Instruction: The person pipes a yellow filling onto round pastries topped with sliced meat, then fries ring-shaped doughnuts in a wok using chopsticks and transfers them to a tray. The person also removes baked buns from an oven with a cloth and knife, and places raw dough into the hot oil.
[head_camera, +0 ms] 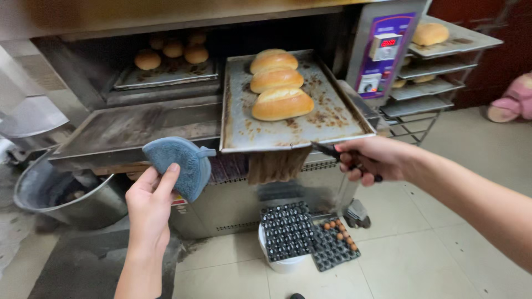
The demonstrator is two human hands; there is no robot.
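Head view. Left hand (148,200) raised in front of the open oven door (133,133), fingers and thumb pinching the lower edge of a blue oven mitt (180,163); the mitt hangs just below the door's front lip.

Right hand (372,159) closed around dark-handled tongs (332,152), whose tip meets the front right corner of a metal baking tray (332,119). The tray is drawn partly out of the oven, its front edge overhanging the door, and a brown cloth (277,164) hangs beneath that edge.

Three golden loaves (277,86) lie in a row on the tray, touching one another. Small round buns (172,51) sit on a second tray deeper inside.

Right: a rack of trays (432,83), one bun on top. Floor: dark egg cartons (307,235) on a white bucket, a few eggs in one. Left: a metal basin (61,194).
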